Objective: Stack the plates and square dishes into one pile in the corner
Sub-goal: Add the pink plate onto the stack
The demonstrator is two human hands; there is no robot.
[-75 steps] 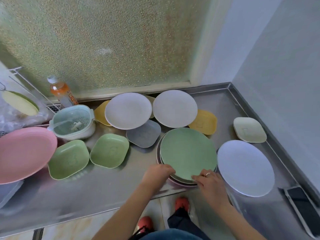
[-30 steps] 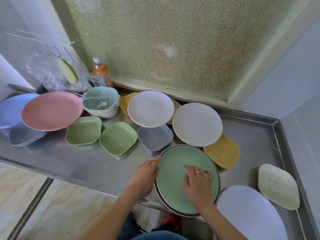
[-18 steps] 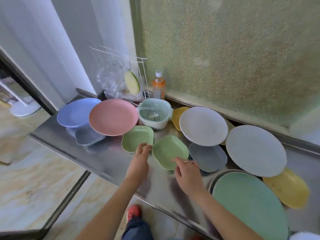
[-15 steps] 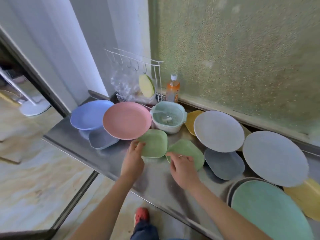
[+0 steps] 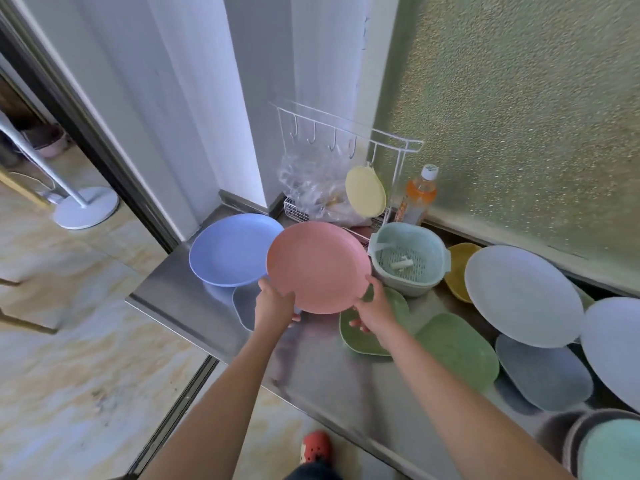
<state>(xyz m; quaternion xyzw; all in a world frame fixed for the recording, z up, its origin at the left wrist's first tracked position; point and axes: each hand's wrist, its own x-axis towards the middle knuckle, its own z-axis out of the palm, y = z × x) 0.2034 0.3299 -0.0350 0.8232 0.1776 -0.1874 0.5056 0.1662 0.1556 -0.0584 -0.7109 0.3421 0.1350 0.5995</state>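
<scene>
A pink round plate [image 5: 317,265] is tilted up off the steel counter [image 5: 311,372], held at its near rim by my left hand [image 5: 275,306] and my right hand [image 5: 372,311]. A blue round plate [image 5: 228,249] lies behind it on the left, over a grey square dish [image 5: 246,306]. Two green square dishes [image 5: 360,336] [image 5: 457,348] sit under and right of my right hand. Further right are a grey square dish [image 5: 543,372], two pale round plates [image 5: 523,299] [image 5: 616,344], a yellow dish [image 5: 457,268], and the stacked green plate [image 5: 609,452] at the bottom right.
A mint strainer bowl [image 5: 408,263] stands just right of the pink plate. Behind it are an orange drink bottle [image 5: 417,199] and a white wire rack [image 5: 346,161] with a plastic bag and a hanging yellow dish [image 5: 365,195]. The counter's left end and front edge drop to the floor.
My view has swung left, away from the green plate pile. Both hands moved from the green square dishes to the pink plate and lifted its near edge.
</scene>
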